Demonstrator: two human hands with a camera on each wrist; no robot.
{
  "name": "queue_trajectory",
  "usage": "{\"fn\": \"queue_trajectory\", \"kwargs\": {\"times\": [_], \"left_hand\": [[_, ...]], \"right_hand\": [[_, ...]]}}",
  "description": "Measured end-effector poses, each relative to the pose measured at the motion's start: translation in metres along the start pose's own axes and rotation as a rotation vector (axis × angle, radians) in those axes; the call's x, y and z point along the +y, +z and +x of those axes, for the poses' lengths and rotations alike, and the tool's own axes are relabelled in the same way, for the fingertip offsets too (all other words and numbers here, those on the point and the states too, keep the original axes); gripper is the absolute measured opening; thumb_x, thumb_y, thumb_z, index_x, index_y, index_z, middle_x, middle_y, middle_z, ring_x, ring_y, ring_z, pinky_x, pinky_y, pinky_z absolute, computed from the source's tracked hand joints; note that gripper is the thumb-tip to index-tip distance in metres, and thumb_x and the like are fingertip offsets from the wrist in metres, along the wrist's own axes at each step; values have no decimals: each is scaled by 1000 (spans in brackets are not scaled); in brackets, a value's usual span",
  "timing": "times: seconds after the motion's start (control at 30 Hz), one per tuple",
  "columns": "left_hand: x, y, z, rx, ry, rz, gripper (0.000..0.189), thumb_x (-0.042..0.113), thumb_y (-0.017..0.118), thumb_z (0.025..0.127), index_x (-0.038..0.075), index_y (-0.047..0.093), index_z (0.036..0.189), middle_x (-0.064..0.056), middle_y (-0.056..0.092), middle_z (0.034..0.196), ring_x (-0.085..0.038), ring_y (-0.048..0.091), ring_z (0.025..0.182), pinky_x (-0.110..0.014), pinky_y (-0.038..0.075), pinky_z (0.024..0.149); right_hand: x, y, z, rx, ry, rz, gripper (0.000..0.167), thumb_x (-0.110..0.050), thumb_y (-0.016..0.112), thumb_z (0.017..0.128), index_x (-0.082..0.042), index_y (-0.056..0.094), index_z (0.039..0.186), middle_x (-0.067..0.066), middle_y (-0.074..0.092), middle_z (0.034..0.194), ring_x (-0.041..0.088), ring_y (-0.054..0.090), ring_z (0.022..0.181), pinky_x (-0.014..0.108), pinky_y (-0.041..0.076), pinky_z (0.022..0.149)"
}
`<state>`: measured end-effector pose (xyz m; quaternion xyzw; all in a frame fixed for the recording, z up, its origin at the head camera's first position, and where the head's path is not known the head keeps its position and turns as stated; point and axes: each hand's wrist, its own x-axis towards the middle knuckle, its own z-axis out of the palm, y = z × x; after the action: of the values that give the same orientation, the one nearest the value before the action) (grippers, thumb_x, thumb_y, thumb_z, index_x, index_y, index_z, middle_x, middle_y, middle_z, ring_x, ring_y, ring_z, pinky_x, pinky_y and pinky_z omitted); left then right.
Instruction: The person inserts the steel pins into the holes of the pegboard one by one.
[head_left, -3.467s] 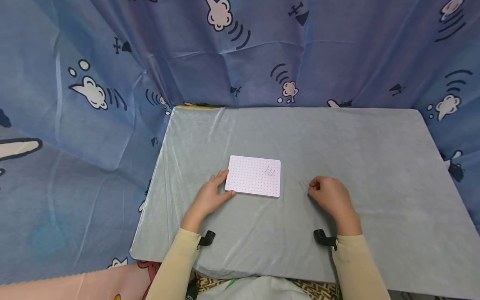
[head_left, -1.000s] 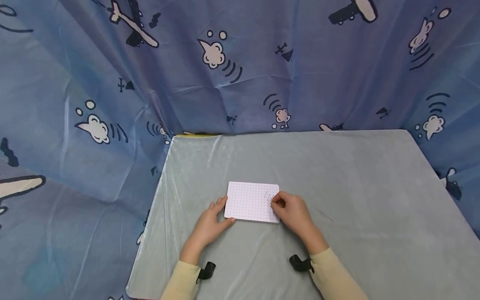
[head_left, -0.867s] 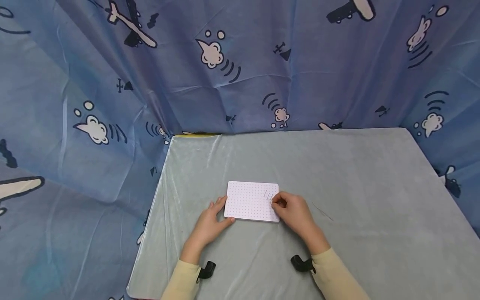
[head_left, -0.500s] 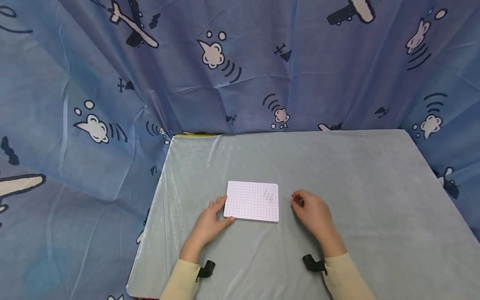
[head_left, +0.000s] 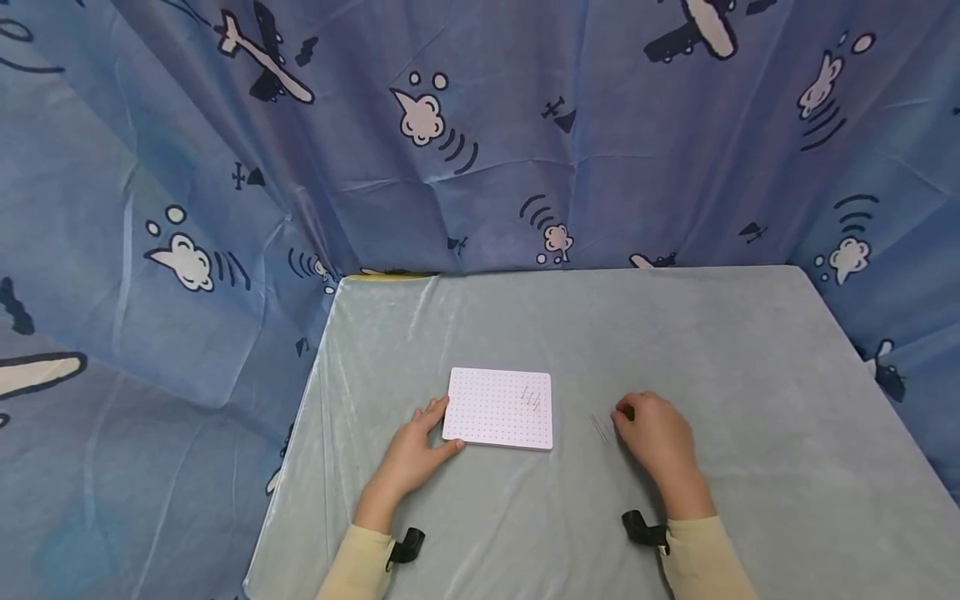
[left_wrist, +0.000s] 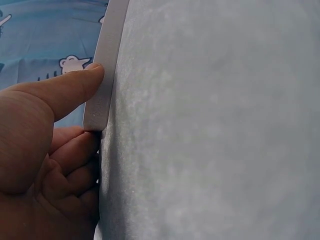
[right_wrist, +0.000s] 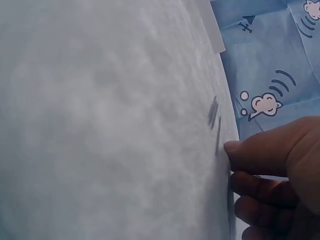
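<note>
A white pegboard with a grid of small holes lies flat on the cloth-covered table, several thin metal pins standing in its upper right part. My left hand holds it by the near left corner; in the left wrist view the thumb presses the board's edge. To the right, a few loose thin pins lie on the cloth. My right hand is just beside them, thumb and fingers bent together; I cannot tell if a pin is between them. In the right wrist view a pin shows near the thumb tip.
Grey velvety cloth covers the table. A blue patterned curtain hangs behind it and along both sides. A black wrist mount sits on the right wrist, another mount on the left.
My right hand reached from the loose pins to the board, left another pin standing there, then moved back right to the loose pins. My left hand stayed at the board's corner.
</note>
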<state>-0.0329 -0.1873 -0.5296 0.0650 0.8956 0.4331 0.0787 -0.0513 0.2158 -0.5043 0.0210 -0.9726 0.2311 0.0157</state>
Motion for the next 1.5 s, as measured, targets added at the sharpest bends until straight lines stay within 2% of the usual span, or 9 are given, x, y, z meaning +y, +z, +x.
{"fn": "queue_trajectory", "kwargs": {"times": [0.33,0.43,0.57,0.7,0.87,1.1,1.33,1.5], "left_hand": [[-3,1,-5,-6,-17,-6,81,32,85,98,10,48,166,-25,43,167,-58,30,156,-67,31,125],[-2,1,-6,-7,-23,-11,81,32,85,98,10,48,167,-24,43,167,-58,30,156,-67,32,125],[-1,0,-4,-2,-17,-8,81,32,85,98,11,48,167,-23,44,167,-57,30,156,-66,31,126],[0,-1,-3,0,-13,4,81,31,86,97,10,48,166,-24,44,167,-57,30,156,-66,31,126],[0,-2,-2,4,-18,-3,82,31,86,97,10,48,166,-24,44,167,-57,30,156,-67,32,125],[0,-2,0,4,-18,-5,82,32,85,98,11,47,167,-23,43,168,-55,29,157,-66,31,126],[0,1,2,11,1,8,81,33,85,98,11,48,167,-22,45,167,-50,33,157,-64,30,127],[1,2,1,14,-5,8,81,32,85,97,11,48,166,-23,45,166,-50,33,157,-64,30,127]], "right_hand": [[-3,-2,0,-147,103,79,14,-11,71,105,2,74,104,16,74,96,25,66,74,46,56,64],[-3,-4,1,-182,111,93,15,-11,67,107,3,72,104,14,73,94,23,63,71,43,54,63],[-2,-5,4,-191,92,99,17,-10,60,109,2,70,100,13,69,90,23,59,69,41,50,61],[-2,-4,5,-168,75,109,20,-10,55,110,2,66,100,14,66,89,25,57,71,42,49,62],[-5,-1,6,-69,61,156,18,-10,54,113,5,63,110,19,67,96,29,61,76,48,52,67],[-18,-2,14,10,17,277,20,-13,55,115,5,62,118,16,67,97,26,60,76,42,49,66],[-35,5,20,87,-37,350,15,-14,61,112,0,68,113,10,67,92,21,59,76,34,49,65],[-47,12,23,143,-164,413,6,-7,68,107,-1,71,106,5,68,87,18,56,69,28,46,58]]}}
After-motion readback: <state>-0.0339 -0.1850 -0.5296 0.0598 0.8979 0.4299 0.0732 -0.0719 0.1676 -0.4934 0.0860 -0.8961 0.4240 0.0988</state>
